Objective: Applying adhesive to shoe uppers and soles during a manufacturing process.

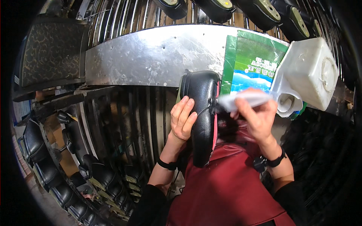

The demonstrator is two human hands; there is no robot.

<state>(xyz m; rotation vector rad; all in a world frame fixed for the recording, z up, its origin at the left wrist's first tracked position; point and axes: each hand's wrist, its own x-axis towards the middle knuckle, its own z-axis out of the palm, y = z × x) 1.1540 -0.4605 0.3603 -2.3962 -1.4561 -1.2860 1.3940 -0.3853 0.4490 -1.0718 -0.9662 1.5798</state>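
- The left hand (pixel 183 119) grips one black shoe (pixel 201 113), fingers wrapped on its side — it is held upright above a dark red apron (pixel 226 184).
- The right hand (pixel 253 113) pinches one blurred whitish brush (pixel 243 100) against the shoe's edge.
- Risk: a loose grip could let the shoe twist, smearing the upper.
- One white jug (pixel 311 71) sits just beside the brush; a knock could tip it.

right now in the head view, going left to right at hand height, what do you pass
black shoes on the rack → left hand → black shoe it holds → right hand with a white brush → white plastic jug
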